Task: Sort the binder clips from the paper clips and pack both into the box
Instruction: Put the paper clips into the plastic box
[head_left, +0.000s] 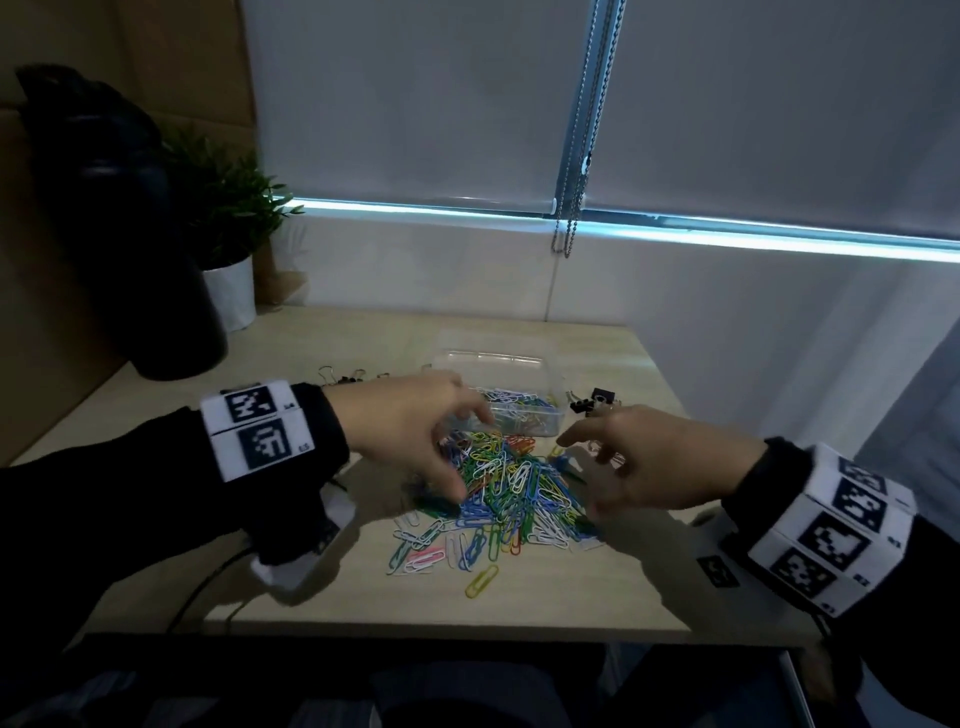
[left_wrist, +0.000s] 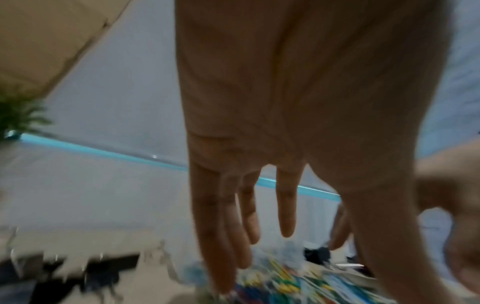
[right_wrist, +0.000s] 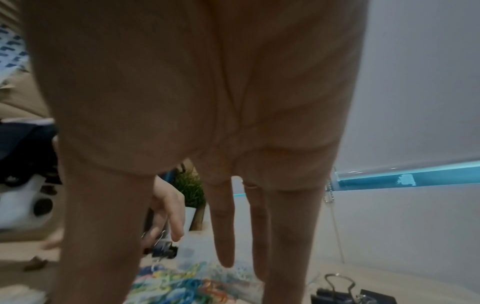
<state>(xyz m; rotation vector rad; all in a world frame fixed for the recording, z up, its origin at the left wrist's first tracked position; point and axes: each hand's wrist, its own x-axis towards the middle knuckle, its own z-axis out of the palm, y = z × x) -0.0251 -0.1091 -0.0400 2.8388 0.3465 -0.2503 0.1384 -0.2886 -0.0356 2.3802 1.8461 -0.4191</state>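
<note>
I see my left hand (head_left: 410, 431) and right hand (head_left: 660, 457) hovering with fingers spread and loose at either side of the heap of multicoloured wire paper clips (head_left: 498, 488) on the pale wooden desk (head_left: 597, 587). Just behind it, the clear plastic box (head_left: 498, 387) holds some clips; black metal binder clips (head_left: 595, 401) lie beside the box.

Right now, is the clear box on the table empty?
No, the clear box already holds a layer of paper clips in the head view.

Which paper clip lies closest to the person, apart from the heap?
The yellow paper clip, lying alone on the table's near side, below the colourful pile.
</note>
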